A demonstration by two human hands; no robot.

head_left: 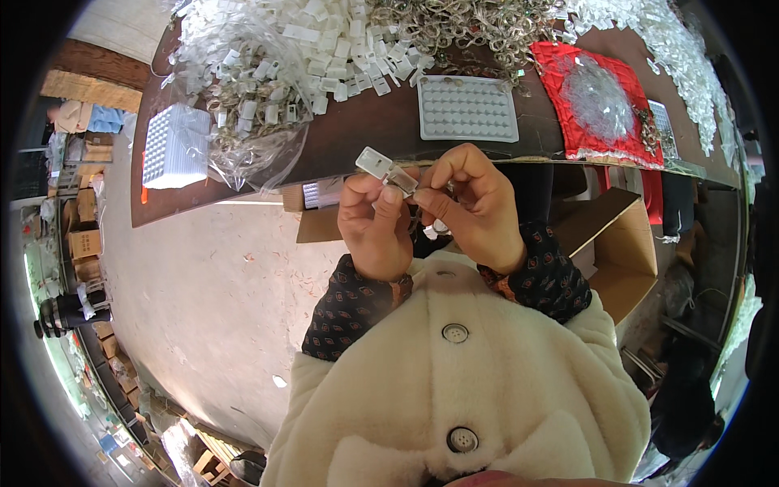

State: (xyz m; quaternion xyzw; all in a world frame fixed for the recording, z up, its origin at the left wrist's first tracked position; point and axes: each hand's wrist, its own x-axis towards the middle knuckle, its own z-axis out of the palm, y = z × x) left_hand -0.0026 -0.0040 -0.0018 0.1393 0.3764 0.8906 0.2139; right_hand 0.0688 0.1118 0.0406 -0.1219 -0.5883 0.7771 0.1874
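one head-worn fisheye looks steeply down, close over both hands (422,211) at the table (349,134) edge.

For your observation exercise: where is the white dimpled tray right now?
In the head view, the white dimpled tray lies on the brown table, just beyond the hands, left of the red cloth.

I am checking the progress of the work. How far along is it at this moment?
Done: not clear; I cannot tell finished pieces apart from loose ones. In hand: the left hand and the right hand together hold one small clear plastic clip above the edge of the dark brown table. Left: a large heap of white plastic pieces and a pile of metal rings lie on the table.
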